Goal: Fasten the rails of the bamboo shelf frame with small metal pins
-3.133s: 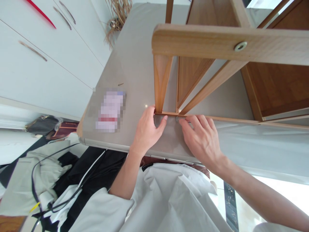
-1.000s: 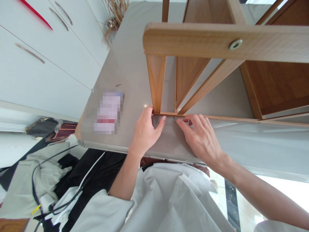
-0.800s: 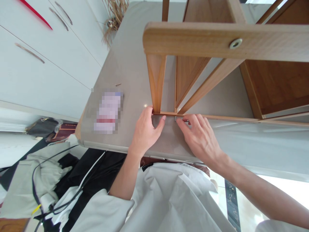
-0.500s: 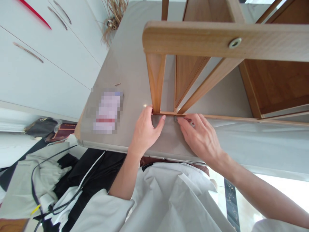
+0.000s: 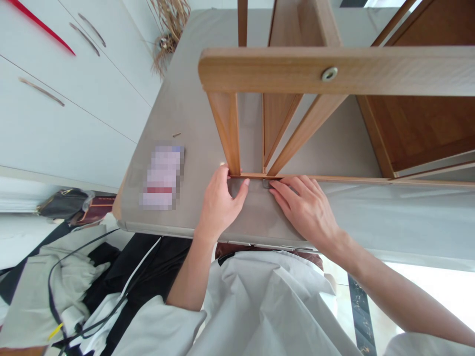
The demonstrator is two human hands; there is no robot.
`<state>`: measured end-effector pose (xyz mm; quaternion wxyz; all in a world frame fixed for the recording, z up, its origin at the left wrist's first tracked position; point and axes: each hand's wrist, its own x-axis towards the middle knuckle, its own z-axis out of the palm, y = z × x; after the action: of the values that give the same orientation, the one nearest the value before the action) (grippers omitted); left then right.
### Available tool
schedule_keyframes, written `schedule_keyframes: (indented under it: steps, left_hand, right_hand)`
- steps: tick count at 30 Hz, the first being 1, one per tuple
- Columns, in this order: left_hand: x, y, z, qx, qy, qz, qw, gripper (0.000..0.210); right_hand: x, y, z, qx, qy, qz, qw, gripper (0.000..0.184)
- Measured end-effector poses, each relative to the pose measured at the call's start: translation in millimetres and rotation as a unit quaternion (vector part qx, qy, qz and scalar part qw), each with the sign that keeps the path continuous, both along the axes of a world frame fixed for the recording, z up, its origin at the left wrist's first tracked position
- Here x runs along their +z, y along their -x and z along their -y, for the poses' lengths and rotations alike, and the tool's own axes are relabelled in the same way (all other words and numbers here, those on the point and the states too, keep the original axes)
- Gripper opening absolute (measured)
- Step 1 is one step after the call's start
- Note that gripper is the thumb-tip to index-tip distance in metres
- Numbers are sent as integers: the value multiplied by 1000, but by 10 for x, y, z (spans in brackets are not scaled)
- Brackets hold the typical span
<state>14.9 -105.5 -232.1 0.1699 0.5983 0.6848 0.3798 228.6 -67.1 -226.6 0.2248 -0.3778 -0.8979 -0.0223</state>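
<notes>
A wooden frame point(image 5: 267, 69) with slats and panels stands on the table, its lower rail point(image 5: 334, 178) close to the table's near edge. My left hand point(image 5: 218, 202) is closed around the rail's left end, thumb on the near side and fingers reaching behind. In the fingertips of my right hand point(image 5: 306, 202) is a small bent metal rod, seemingly a hex key point(image 5: 266, 183), held against the rail under the slanted slat point(image 5: 308, 133). Much of the rod is hidden by the fingers. A round metal bolt head point(image 5: 329, 74) shows in the upper rail.
On the table point(image 5: 185, 198), left of the frame, lie a blurred-out phone-like object point(image 5: 161, 175) and a small screw point(image 5: 176, 134). White cabinets point(image 5: 55, 128) stand at left. Clothes and cables point(image 5: 74, 272) are heaped below. Dried stalks point(image 5: 168, 29) are at the back.
The view has shifted slightly, so the frame's upper part appears further left and lower. Both hands keep their places at the rail; a little more of the metal rod shows.
</notes>
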Motion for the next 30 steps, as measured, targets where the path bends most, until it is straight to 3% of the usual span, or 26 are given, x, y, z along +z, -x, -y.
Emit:
schedule_keyframes:
  steps: [9, 15, 23, 30]
  left_hand:
    - [7, -5, -2, 0, -5, -3, 1000, 25]
    - [11, -8, 6, 1, 3, 8, 1000, 26]
    - [-4, 7, 2, -11, -7, 5, 1000, 27]
    - [-1, 9, 9, -7, 5, -6, 1000, 25]
  right_hand:
    - [-24, -35, 7, -25, 44, -22, 998, 20]
    - [64, -54, 53, 16, 56, -96, 994, 15]
    - [44, 21, 58, -67, 144, -182, 970, 5]
    - [13, 14, 3, -58, 143, -148, 977, 8]
